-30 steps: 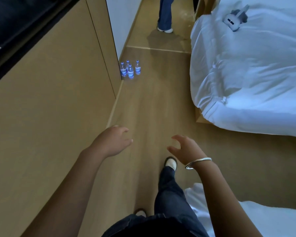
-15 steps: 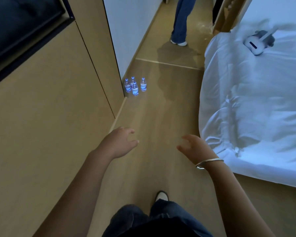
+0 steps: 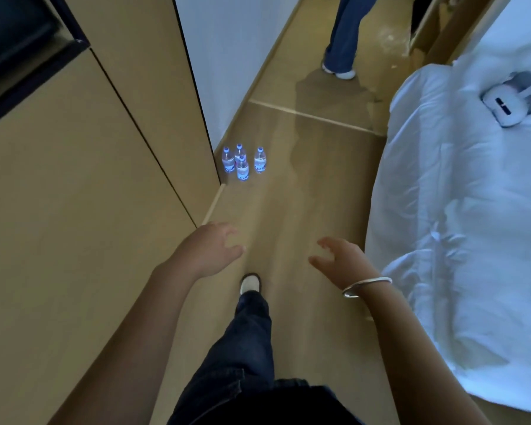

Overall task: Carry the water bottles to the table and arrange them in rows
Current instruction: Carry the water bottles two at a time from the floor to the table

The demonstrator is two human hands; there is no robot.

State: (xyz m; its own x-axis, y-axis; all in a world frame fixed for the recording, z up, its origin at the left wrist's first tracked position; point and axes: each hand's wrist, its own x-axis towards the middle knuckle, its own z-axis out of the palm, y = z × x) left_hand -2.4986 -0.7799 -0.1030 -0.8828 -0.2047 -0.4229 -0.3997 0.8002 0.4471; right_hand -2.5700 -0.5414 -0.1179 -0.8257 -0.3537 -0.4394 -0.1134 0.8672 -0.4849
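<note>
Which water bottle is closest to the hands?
The front bottle, standing alone ahead of the other three bottles, which line up behind it by the wall. It is nearest both the left hand and right hand, which hold nothing.

**Surroundings**

A bed with rumpled white bedding (image 3: pixel 460 210) is located at the right of a tan wooden floor (image 3: pixel 304 194). A white and grey headset-like device (image 3: pixel 508 105) lies on it. Tan wooden wall panels (image 3: pixel 74 225) are fitted at the left.
</note>
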